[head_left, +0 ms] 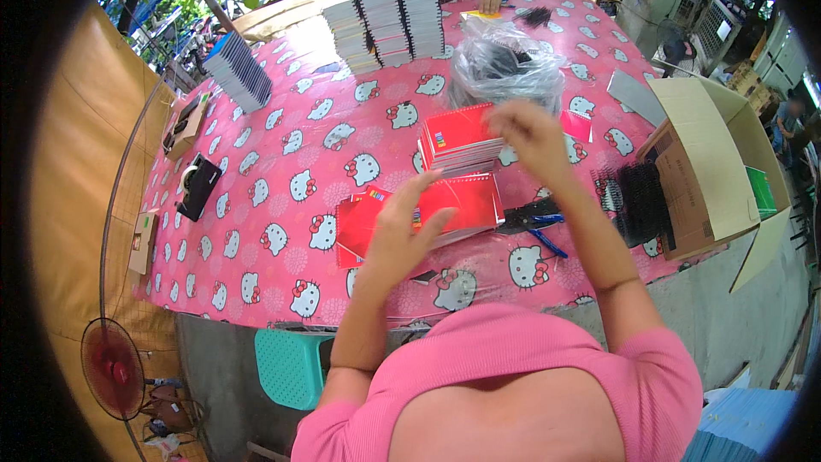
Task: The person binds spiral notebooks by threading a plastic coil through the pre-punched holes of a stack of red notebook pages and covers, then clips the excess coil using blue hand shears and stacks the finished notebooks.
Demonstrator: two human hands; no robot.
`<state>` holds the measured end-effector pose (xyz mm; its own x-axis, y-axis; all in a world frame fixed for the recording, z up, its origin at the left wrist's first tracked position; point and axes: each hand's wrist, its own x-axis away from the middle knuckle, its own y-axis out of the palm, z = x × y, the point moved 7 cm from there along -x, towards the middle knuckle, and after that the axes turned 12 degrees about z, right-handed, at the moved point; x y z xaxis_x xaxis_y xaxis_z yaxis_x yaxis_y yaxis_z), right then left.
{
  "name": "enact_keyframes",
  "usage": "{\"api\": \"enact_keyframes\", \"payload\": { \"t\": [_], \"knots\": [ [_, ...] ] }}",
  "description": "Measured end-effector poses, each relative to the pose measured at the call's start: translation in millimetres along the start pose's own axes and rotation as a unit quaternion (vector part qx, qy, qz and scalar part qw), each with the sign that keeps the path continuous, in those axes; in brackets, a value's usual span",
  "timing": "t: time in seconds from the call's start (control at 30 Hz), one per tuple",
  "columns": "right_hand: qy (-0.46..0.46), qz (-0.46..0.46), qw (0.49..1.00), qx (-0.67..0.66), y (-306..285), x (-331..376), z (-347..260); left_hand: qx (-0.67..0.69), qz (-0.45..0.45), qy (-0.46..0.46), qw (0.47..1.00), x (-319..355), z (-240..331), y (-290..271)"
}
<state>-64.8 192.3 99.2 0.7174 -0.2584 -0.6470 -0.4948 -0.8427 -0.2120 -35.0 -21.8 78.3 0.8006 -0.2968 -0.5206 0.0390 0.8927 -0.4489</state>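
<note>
My left hand [400,235] lies at the left end of the near stack of red notebooks [466,201], thumb and fingers spread apart. More red notebooks [352,231] fan out beneath and left of that hand. Just beyond, another stack of red spiral-edged notebooks [455,133] stands on the table. My right hand [532,141] is at this far stack's right corner, its fingers bent and drawn together; whatever they pinch, if anything, is too small to make out. Right of the near stack lie blue-handled pliers [543,221] and a blue pen-like tool [548,244].
A clear plastic bag [505,73] holds dark items beyond the stacks. Black binding coils [641,201] lie beside an open cardboard box [697,171] at right. Tall notebook piles [398,17] and a tape dispenser [198,186] are on the left half. Across the table, another person's hand [491,2] touches a yellow item.
</note>
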Motion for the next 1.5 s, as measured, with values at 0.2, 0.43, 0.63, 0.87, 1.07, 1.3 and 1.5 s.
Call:
{"api": "enact_keyframes", "payload": {
  "t": [0.2,0.43,0.63,0.87,1.07,1.3,1.5],
  "knots": [
    [-0.021,0.231,0.959,0.166,-70,-147,117,-0.338,-0.01,0.066,0.939,41,-103,-47],
    [-0.055,0.106,0.973,0.198,-49,-125,77,-0.418,0.023,-0.118,0.901,92,-141,-43],
    [0.137,0.022,0.854,0.501,-155,10,169,-0.379,0.046,-0.194,0.904,52,-125,-41],
    [0.254,-0.059,0.772,0.579,-180,128,190,-0.058,-0.08,-0.049,0.994,-42,-52,24],
    [0.253,0.007,0.798,0.546,-188,115,179,-0.144,-0.276,-0.079,0.947,-58,-92,81],
    [0.105,0.043,0.864,0.49,-175,84,150,-0.087,-0.036,0.107,0.99,-64,-51,56],
    [0.166,-0.032,0.979,0.114,-67,72,50,-0.115,-0.003,0.106,0.988,-33,-7,31]
  ]
}}
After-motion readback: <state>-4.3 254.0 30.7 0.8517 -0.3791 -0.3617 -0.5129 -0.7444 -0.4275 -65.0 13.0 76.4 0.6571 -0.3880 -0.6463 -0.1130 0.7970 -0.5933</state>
